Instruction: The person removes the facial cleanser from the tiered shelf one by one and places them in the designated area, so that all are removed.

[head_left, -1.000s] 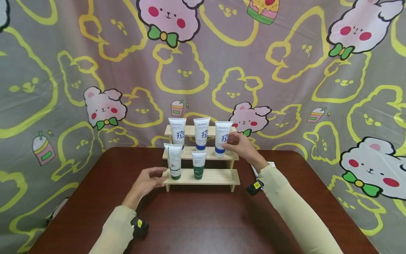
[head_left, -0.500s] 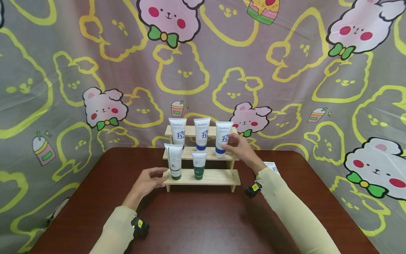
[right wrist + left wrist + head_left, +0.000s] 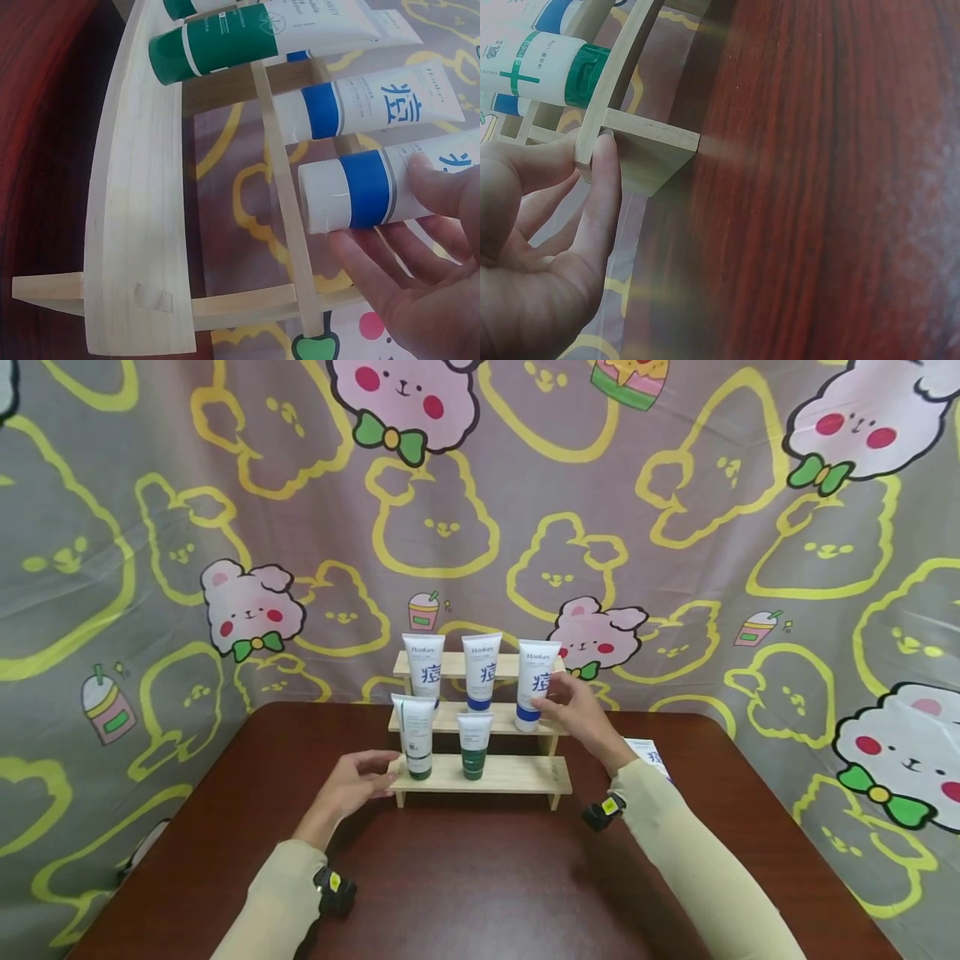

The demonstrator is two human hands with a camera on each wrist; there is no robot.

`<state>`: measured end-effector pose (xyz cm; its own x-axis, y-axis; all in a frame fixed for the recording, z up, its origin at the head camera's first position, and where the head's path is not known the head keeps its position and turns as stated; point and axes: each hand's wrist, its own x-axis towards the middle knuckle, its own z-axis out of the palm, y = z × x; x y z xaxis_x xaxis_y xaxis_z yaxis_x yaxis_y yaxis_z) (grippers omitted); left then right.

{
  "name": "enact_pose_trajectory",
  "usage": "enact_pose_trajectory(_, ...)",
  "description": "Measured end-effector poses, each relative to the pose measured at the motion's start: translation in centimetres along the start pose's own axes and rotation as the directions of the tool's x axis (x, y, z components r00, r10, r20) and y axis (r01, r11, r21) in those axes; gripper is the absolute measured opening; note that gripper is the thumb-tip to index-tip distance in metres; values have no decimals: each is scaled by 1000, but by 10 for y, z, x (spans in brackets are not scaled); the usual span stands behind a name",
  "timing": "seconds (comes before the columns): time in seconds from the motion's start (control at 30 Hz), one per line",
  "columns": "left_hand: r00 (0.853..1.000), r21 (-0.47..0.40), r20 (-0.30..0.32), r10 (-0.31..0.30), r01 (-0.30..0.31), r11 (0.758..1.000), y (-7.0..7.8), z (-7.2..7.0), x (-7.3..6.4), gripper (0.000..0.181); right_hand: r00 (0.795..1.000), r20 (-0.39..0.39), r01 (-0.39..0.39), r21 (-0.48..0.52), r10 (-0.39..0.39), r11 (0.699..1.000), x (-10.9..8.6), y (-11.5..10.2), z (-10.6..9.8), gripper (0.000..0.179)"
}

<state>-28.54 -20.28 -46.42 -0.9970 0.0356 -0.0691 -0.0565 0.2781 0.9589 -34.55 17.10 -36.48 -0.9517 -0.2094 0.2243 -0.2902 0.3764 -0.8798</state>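
Note:
My right hand (image 3: 583, 717) holds a white squeeze tube with a blue band (image 3: 536, 664) at the right end of the middle step of a three-tier wooden display stand (image 3: 525, 775). In the right wrist view the thumb lies on the front of this tube (image 3: 365, 191) and the fingers curl behind it; its cap end is right at the step's edge. My left hand (image 3: 351, 789) pinches the left end of the lowest step, thumb and finger on the board (image 3: 592, 135) in the left wrist view.
Two matching blue-banded tubes (image 3: 482, 672) stand along the middle step. A taller white-and-green tube (image 3: 417, 735) and a shorter one (image 3: 474, 747) stand on the lowest step. A white printed pack (image 3: 648, 755) lies on the brown table (image 3: 480, 877), partly behind the right forearm. Patterned cloth (image 3: 442, 543) hangs behind.
The right hand and its tube have shifted slightly right along the middle step. My left hand keeps its pinch on the stand. The head view has tilted a little.

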Motion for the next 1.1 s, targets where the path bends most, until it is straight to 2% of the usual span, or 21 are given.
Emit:
enact_pose_trajectory(0.4, 1000, 2, -3, -8, 8, 1000, 2, -1, 0, 43, 1000, 0, -12, 48, 12, 999, -8, -6, -9, 46)
enact_pose_trajectory(0.67, 1000, -10, 4, -5, 5, 1000, -1, 0, -2, 43, 1000, 5, 2, 40, -3, 999, -12, 1, -16, 45)
enact_pose_trajectory(0.83, 1000, -11, 6, -2, 2, 1000, -1, 0, -2, 43, 1000, -1, 9, 50, -9, 999, -15, 4, -25, 43)
enact_pose_trajectory(1.1, 1000, -27, 11, 8, -8, 1000, -2, 1, -1, 43, 1000, -9, -5, 7, 5, 1000, -22, 7, -45, 45)
